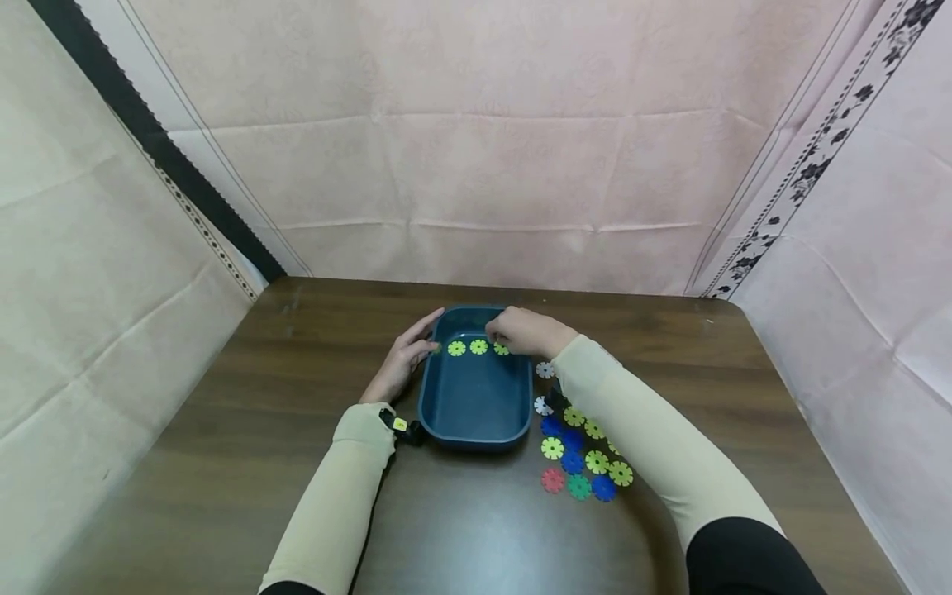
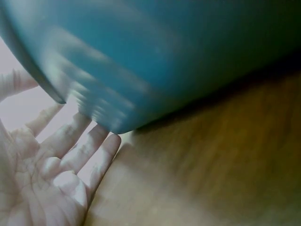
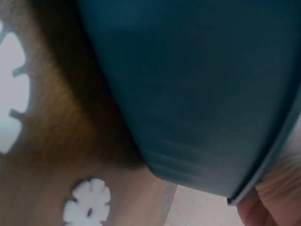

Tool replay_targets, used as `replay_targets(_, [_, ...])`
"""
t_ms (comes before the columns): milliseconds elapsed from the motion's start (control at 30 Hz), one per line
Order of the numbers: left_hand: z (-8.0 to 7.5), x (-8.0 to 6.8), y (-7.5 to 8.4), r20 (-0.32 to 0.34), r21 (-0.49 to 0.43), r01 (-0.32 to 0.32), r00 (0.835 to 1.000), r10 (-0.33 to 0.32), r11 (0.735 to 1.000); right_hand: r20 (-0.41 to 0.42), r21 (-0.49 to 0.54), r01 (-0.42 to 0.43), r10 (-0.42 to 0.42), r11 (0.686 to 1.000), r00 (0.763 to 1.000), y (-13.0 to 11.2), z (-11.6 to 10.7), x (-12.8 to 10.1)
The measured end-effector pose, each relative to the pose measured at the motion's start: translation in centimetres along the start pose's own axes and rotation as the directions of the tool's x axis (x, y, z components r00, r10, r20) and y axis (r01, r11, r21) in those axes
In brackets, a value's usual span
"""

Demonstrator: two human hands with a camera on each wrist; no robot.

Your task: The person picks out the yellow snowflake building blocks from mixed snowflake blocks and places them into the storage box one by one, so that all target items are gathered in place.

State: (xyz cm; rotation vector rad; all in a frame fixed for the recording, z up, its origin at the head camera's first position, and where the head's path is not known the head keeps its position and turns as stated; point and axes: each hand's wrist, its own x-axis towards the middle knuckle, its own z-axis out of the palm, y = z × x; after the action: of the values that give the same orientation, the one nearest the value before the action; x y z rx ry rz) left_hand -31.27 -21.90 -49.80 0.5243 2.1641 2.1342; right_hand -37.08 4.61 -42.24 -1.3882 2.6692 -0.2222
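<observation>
A dark blue rectangular tray (image 1: 476, 405) sits on the table, and yellow flower-shaped discs (image 1: 478, 347) lie in a row across its far part. My left hand (image 1: 402, 364) is at the tray's far left corner. Its fingers (image 2: 96, 162) are extended against the outer wall, with the thumb at the rim. My right hand (image 1: 531, 330) reaches over the far right rim, fingers bent down inside the tray beside the rightmost yellow disc (image 1: 502, 349), which it partly covers. I cannot tell whether those fingertips hold a disc.
To the tray's right lie loose flower-shaped discs: several yellow and blue (image 1: 572, 462), a red one (image 1: 553, 480), a green one (image 1: 578, 487) and white ones (image 1: 544, 406). My right forearm hangs over some of them. Pale cloth (image 1: 476, 165) stands behind the wooden table (image 1: 297, 463).
</observation>
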Motion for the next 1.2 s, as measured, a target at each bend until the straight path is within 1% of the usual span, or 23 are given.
replay_targets(100, [0.1, 0.1, 0.0, 0.000, -0.006, 0.010, 1.000, -0.010, 1.000, -0.015, 0.001, 0.006, -0.006, 1.000, 1.000, 0.1, 0.1, 0.0])
replay_targets(167, [0.2, 0.1, 0.0, 0.001, -0.005, 0.015, 1.000, -0.015, 1.000, -0.047, 0.021, 0.012, -0.011, 1.000, 0.999, 0.3, 0.0, -0.3])
replay_targets(267, [0.3, 0.1, -0.1, 0.005, -0.010, 0.024, 1.000, -0.024, 1.000, -0.137, 0.087, 0.014, -0.002, 0.996, 0.991, 0.8, -0.2, -1.2])
replay_targets(300, [0.3, 0.2, -0.2, 0.008, -0.012, 0.025, 1.000, -0.025, 1.000, -0.176, 0.121, 0.015, 0.007, 0.993, 0.984, 1.0, -0.3, -1.6])
replay_targets(367, [0.4, 0.2, -0.2, 0.012, -0.009, 0.024, 1.000, -0.024, 1.000, -0.264, 0.190, 0.023, 0.029, 0.981, 0.964, 1.5, -0.4, -2.8])
replay_targets(400, [0.5, 0.2, -0.2, 0.013, -0.007, 0.025, 1.000, -0.025, 1.000, -0.309, 0.226, 0.029, 0.043, 0.974, 0.950, 1.7, -0.4, -3.5])
replay_targets(467, [0.5, 0.3, -0.2, 0.012, 0.003, 0.022, 1.000, -0.022, 1.000, -0.398, 0.302, 0.048, 0.080, 0.952, 0.914, 2.1, -0.3, -5.1])
replay_targets(533, [0.6, 0.3, -0.2, 0.010, 0.014, 0.017, 1.000, -0.017, 1.000, -0.474, 0.364, 0.058, 0.131, 0.930, 0.871, 2.5, 0.0, -6.8])
replay_targets(600, [0.7, 0.2, -0.1, 0.003, 0.021, 0.008, 1.000, -0.008, 1.000, -0.530, 0.418, 0.054, 0.195, 0.907, 0.825, 3.0, 0.6, -8.6])
replay_targets(733, [0.6, 0.1, 0.0, -0.002, 0.028, -0.007, 1.000, 0.007, 1.000, -0.583, 0.504, 0.004, 0.337, 0.864, 0.739, 4.2, 2.4, -12.3])
replay_targets(833, [0.5, 0.2, 0.0, 0.002, 0.026, 0.003, 1.000, -0.003, 1.000, -0.609, 0.563, -0.008, 0.421, 0.826, 0.672, 5.3, 4.0, -14.8])
replay_targets(900, [0.4, 0.2, -0.1, 0.004, 0.028, 0.009, 1.000, -0.009, 1.000, -0.615, 0.617, 0.009, 0.475, 0.787, 0.630, 5.9, 5.0, -16.4])
replay_targets(933, [0.4, 0.2, -0.2, 0.002, 0.030, 0.013, 1.000, -0.013, 0.999, -0.613, 0.644, 0.020, 0.499, 0.765, 0.613, 6.2, 5.4, -17.1])
replay_targets(967, [0.3, 0.3, -0.2, 0.000, 0.032, 0.017, 1.000, -0.017, 0.999, -0.605, 0.667, 0.025, 0.522, 0.744, 0.602, 6.4, 5.9, -17.8])
replay_targets(1000, [0.3, 0.3, -0.2, -0.003, 0.035, 0.020, 1.000, -0.020, 0.999, -0.595, 0.684, 0.022, 0.540, 0.729, 0.595, 6.5, 6.3, -18.4])
replay_targets(1033, [0.2, 0.3, -0.1, -0.002, 0.033, 0.020, 1.000, -0.020, 0.999, -0.582, 0.693, 0.008, 0.553, 0.721, 0.597, 6.5, 6.6, -19.1])
replay_targets(1067, [0.2, 0.3, -0.1, -0.002, 0.029, 0.022, 1.000, -0.022, 0.999, -0.569, 0.694, -0.009, 0.556, 0.720, 0.606, 6.4, 7.0, -19.6])
replay_targets(1133, [0.2, 0.3, 0.0, -0.001, 0.017, 0.025, 1.000, -0.025, 1.000, -0.538, 0.678, -0.061, 0.551, 0.732, 0.638, 6.1, 7.5, -20.6])
replay_targets(1200, [0.2, 0.3, 0.1, -0.002, 0.003, 0.027, 1.000, -0.027, 1.000, -0.506, 0.651, -0.100, 0.528, 0.753, 0.682, 5.6, 7.9, -21.2])
